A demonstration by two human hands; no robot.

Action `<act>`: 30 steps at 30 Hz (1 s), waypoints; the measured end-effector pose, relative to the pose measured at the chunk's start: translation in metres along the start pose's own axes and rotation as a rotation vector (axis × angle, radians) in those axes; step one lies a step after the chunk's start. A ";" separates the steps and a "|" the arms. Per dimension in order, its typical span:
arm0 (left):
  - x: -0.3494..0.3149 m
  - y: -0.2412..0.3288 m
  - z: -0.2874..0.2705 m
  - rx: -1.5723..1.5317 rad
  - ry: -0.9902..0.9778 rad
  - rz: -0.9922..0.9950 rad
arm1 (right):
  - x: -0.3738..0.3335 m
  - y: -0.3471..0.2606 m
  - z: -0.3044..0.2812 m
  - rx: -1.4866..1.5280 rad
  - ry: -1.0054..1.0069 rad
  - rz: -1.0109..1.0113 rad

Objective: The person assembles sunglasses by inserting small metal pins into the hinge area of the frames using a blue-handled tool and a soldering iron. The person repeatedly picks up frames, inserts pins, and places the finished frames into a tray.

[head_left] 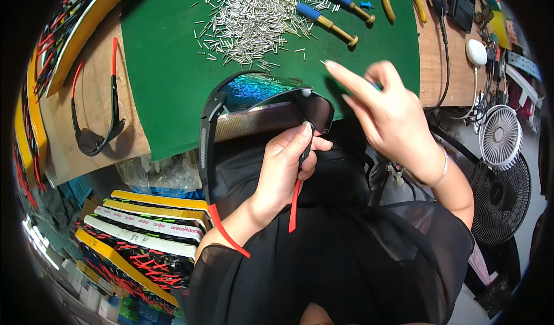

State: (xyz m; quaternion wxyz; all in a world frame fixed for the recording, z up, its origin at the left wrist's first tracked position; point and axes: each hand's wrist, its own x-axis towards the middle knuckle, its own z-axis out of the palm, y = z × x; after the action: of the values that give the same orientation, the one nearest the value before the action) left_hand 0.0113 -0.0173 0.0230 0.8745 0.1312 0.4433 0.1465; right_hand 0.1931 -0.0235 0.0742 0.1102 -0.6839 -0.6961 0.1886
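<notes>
My left hand (284,166) grips a pair of wraparound sunglasses (203,146) near one hinge. The sunglasses have a black frame, a blue-green mirrored lens and red temple tips, and are held tilted over my lap at the mat's near edge. To the right, my right hand (398,114) is raised over the mat's edge, apart from the sunglasses. Its index finger points left, and the other fingers are curled. A bit of blue shows between those fingers; what it belongs to is hidden. Beyond both hands lies a heap of small silver metal pins (248,22).
Two blue-handled tools with brass ends (337,31) and yellow-handled pliers (388,2) lie on the green mat (167,88). Other sunglasses (92,143) rest at the left. Boxes of frames (144,233) stand lower left; fans (500,134) stand at the right.
</notes>
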 end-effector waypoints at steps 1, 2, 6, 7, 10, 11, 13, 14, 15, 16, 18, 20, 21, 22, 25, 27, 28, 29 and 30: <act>-0.001 0.001 0.003 -0.011 0.012 0.003 | -0.010 -0.002 -0.008 -0.006 -0.003 0.009; -0.001 0.001 0.004 -0.018 0.029 0.006 | -0.017 -0.004 -0.016 -0.013 -0.038 0.003; -0.001 -0.001 0.007 -0.017 0.068 0.030 | -0.047 -0.015 -0.024 -0.033 -0.207 -0.018; -0.001 -0.002 0.008 -0.009 0.070 0.040 | -0.049 -0.019 -0.022 -0.062 -0.247 -0.057; -0.002 -0.001 0.010 0.023 0.061 0.059 | -0.049 -0.016 0.000 -0.281 -0.160 -0.212; -0.002 -0.002 0.012 0.031 0.075 0.076 | -0.048 -0.016 0.002 -0.331 -0.118 -0.241; -0.002 -0.002 0.013 0.035 0.073 0.082 | -0.046 -0.015 0.004 -0.430 -0.037 -0.298; -0.002 -0.002 0.014 0.035 0.071 0.084 | -0.045 -0.016 0.004 -0.440 -0.043 -0.303; -0.003 -0.002 0.015 0.034 0.093 0.086 | -0.045 -0.018 0.003 -0.450 -0.048 -0.308; -0.002 -0.003 0.015 0.032 0.098 0.089 | -0.045 -0.018 0.002 -0.464 -0.055 -0.311; -0.001 -0.005 0.013 0.027 0.106 0.095 | -0.044 -0.016 0.001 -0.450 -0.057 -0.328; -0.002 -0.003 0.016 0.030 0.118 0.092 | -0.045 -0.015 0.002 -0.434 -0.053 -0.333; -0.002 -0.003 0.017 0.032 0.124 0.091 | -0.045 -0.015 0.003 -0.427 -0.049 -0.329; -0.002 -0.003 0.017 0.035 0.119 0.097 | -0.046 -0.015 0.003 -0.422 -0.046 -0.322; -0.001 -0.005 0.014 0.037 0.107 0.111 | -0.046 -0.022 0.003 -0.497 -0.026 -0.307; -0.001 -0.006 0.013 0.029 0.099 0.113 | -0.046 -0.024 0.003 -0.502 -0.029 -0.293; -0.001 -0.006 0.013 0.039 0.093 0.110 | -0.046 -0.024 0.002 -0.507 -0.031 -0.286; 0.000 -0.006 0.014 0.048 0.088 0.107 | -0.047 -0.024 0.002 -0.494 -0.037 -0.287; 0.000 -0.006 0.014 0.058 0.081 0.104 | -0.046 -0.023 0.002 -0.481 -0.043 -0.288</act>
State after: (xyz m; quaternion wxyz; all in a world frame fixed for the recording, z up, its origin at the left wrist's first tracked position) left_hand 0.0234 -0.0238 0.0288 0.8428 0.1733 0.4751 0.1842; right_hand 0.1729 -0.0695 0.0873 -0.0445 -0.5802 -0.8131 0.0147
